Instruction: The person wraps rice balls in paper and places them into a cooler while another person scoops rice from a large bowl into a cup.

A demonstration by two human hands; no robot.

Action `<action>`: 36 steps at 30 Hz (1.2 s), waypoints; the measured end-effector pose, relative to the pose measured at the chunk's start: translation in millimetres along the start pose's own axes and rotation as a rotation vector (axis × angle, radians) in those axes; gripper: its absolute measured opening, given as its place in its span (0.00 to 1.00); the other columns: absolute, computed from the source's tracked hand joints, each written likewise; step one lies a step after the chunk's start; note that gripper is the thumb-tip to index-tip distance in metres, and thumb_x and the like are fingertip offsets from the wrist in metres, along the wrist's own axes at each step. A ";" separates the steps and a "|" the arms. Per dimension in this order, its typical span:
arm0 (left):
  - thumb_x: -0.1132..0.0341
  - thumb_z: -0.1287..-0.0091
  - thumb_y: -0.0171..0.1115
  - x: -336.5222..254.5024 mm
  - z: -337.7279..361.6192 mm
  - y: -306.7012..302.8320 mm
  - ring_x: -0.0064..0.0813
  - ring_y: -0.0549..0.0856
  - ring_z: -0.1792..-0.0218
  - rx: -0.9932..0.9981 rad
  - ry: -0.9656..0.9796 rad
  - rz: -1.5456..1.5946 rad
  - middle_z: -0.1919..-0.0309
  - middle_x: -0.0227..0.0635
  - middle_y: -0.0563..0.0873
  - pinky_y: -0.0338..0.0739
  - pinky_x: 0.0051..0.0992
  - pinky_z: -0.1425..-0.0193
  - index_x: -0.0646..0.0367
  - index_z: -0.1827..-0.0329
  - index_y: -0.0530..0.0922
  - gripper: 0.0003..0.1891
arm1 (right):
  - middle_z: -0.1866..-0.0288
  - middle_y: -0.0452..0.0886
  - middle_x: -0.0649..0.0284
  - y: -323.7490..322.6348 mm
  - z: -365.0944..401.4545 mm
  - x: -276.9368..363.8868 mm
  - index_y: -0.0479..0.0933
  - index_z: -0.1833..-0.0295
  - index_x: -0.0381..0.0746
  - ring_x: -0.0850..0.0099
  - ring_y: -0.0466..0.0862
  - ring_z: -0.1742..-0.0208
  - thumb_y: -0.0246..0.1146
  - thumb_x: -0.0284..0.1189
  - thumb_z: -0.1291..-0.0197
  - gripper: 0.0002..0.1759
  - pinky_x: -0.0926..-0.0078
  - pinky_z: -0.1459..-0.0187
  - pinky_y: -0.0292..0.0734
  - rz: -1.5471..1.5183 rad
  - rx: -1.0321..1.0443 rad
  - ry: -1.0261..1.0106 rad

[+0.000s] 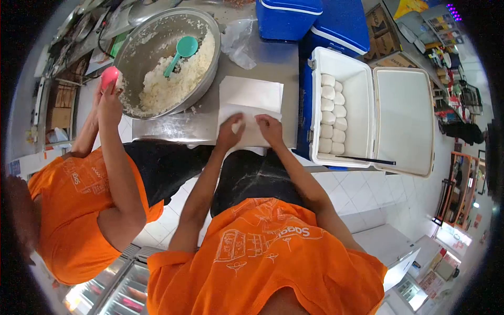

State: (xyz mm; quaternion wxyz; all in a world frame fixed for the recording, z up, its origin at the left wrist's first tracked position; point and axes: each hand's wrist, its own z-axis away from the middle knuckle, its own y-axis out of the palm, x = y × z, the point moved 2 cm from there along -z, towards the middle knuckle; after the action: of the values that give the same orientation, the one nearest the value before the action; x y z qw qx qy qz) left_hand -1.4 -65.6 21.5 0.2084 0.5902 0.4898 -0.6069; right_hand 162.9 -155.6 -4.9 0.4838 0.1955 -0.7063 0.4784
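White paper sheets lie stacked on the metal table in front of me. At their near end, my left hand curls its fingers and thumb at the left side of a white paper. My right hand has its fingers bent and closed on the right side of the same paper. Whether anything lies under or inside that paper is hidden. To the right, several white wrapped bundles sit in rows inside an open cooler.
Left on the table stands a large metal bowl of rice with a teal scoop. A co-worker's hands hold a pink scoop at its rim. Blue coolers and a plastic bag are behind.
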 end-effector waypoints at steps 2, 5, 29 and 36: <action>0.73 0.46 0.72 62.2 -22.1 -8.6 0.45 0.85 0.52 0.081 -0.166 0.035 0.58 0.43 0.87 0.78 0.40 0.42 0.62 0.50 0.81 0.19 | 0.64 0.87 0.58 -9.3 -23.9 -24.6 0.84 0.61 0.36 0.69 0.87 0.61 0.70 0.29 0.48 0.10 0.74 0.57 0.81 -0.232 -0.047 0.259; 0.65 0.46 0.76 47.0 -66.8 -19.4 0.43 0.85 0.50 0.295 -0.279 -0.327 0.58 0.42 0.87 0.78 0.39 0.40 0.61 0.52 0.82 0.20 | 0.65 0.86 0.61 -17.8 -44.9 -45.2 0.83 0.64 0.39 0.70 0.86 0.60 0.75 0.29 0.55 0.12 0.73 0.55 0.81 0.136 0.186 0.194; 0.62 0.49 0.77 77.9 -96.0 6.2 0.41 0.87 0.55 0.887 -0.631 -0.280 0.62 0.44 0.87 0.82 0.36 0.47 0.59 0.53 0.86 0.20 | 0.64 0.86 0.47 -10.1 -96.8 -3.7 0.86 0.63 0.38 0.53 0.87 0.58 0.66 0.28 0.53 0.10 0.56 0.56 0.83 0.695 0.620 0.121; 0.74 0.47 0.67 93.6 -48.1 27.0 0.36 0.86 0.54 0.355 -0.021 -0.324 0.59 0.44 0.87 0.81 0.35 0.50 0.60 0.48 0.81 0.20 | 0.64 0.80 0.59 -2.2 -80.5 -37.6 0.73 0.55 0.38 0.63 0.80 0.63 0.66 0.23 0.50 0.15 0.64 0.55 0.78 0.136 0.631 -0.220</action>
State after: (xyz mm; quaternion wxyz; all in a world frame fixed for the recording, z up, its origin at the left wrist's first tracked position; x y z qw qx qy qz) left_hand 25.4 -6.4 -65.6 0.0065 0.5250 0.4614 -0.7152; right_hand 221.6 -94.1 -30.6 0.2875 0.3385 -0.5828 0.6805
